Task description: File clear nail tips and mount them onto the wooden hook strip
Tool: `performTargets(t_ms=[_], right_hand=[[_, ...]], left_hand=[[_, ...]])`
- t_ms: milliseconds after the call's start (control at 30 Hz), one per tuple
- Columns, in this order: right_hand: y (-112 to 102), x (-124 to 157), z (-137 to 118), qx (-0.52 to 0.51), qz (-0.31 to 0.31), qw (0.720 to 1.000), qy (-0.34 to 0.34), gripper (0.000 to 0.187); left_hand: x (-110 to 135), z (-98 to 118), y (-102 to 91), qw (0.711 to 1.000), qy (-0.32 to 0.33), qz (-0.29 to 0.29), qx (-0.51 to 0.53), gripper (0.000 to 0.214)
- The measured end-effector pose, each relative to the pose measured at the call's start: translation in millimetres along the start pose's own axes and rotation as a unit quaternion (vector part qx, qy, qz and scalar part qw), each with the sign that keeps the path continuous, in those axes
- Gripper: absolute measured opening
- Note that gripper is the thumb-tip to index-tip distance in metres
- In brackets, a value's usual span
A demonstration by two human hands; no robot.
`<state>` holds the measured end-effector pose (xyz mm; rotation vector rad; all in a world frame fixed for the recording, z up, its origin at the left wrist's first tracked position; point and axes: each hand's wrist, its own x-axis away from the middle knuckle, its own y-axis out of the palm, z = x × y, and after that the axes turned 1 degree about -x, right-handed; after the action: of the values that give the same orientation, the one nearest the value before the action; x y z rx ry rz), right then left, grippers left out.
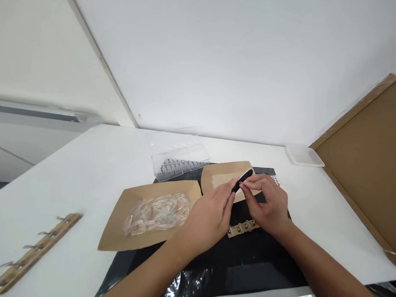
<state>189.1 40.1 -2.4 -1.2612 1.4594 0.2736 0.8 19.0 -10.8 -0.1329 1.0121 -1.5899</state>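
Note:
My left hand [207,216] is closed around the lower end of a black nail file [242,180] with a pale edge, which slants up to the right. Beside it, the thumb and fingers of my right hand [266,203] pinch something tiny against the file's face; I cannot make out what it is. Below the hands, a short cardboard strip [236,231] with small metal balls and clear bits lies on the black mat [246,263]. Left of my left hand, a cardboard tray [115,228] holds a pile of clear plastic nail tips [160,210].
Behind the hands sits a second cardboard tray [225,167] with small clear pieces. A clear plastic box [181,161] stands open at the back. At left lies a wooden strip with metal clips [35,253]. A white shallow container [303,155] and a cardboard panel [366,167] are at right.

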Motion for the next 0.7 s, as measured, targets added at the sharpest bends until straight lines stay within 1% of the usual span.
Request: performTargets(t_ms=[100, 133, 233, 267, 367, 500, 600, 633, 700], right_hand=[[-3.8, -2.7, -3.6, -0.006, -0.051, 0.998, -0.023, 0.016], [-4.9, -3.9, -4.6, -0.001, -0.056, 0.998, -0.032, 0.017], [-6.6, -7.4, -5.7, 0.022, -0.035, 0.998, -0.043, 0.018], [-6.7, -8.2, -5.5, 0.021, -0.037, 0.998, -0.042, 0.018], [-6.2, -9.5, -4.0, 0.002, -0.073, 0.996, -0.045, 0.018], [-5.2, -9.8, -0.5, 0.019, -0.043, 0.998, -0.043, 0.017], [-5.6, -10.0, 1.8, 0.006, -0.074, 0.996, -0.041, 0.017], [-5.9, -10.1, 2.6, 0.008, -0.073, 0.997, -0.037, 0.017], [-6.3, -10.3, 4.1, 0.021, -0.047, 0.998, -0.029, 0.016]], left_hand=[[0.6, -3.2, 2.5, 0.999, 0.035, 0.025, -0.007, 0.04], [0.7, -3.8, 2.8, 0.999, 0.044, 0.03, -0.01, 0.04], [1.2, -4.2, 3.0, 0.997, 0.056, 0.031, -0.033, 0.039], [1.6, -4.2, 3.1, 0.997, 0.059, 0.029, -0.043, 0.039], [2.8, -4.9, 3.9, 0.996, 0.068, 0.019, -0.059, 0.04], [3.1, -6.3, 4.8, 0.996, 0.061, 0.021, -0.057, 0.039], [2.8, -5.8, 4.2, 0.997, 0.057, 0.008, -0.051, 0.039], [2.7, -5.4, 3.9, 0.997, 0.058, 0.008, -0.049, 0.039], [2.7, -4.7, 3.6, 0.997, 0.06, 0.016, -0.047, 0.04]])
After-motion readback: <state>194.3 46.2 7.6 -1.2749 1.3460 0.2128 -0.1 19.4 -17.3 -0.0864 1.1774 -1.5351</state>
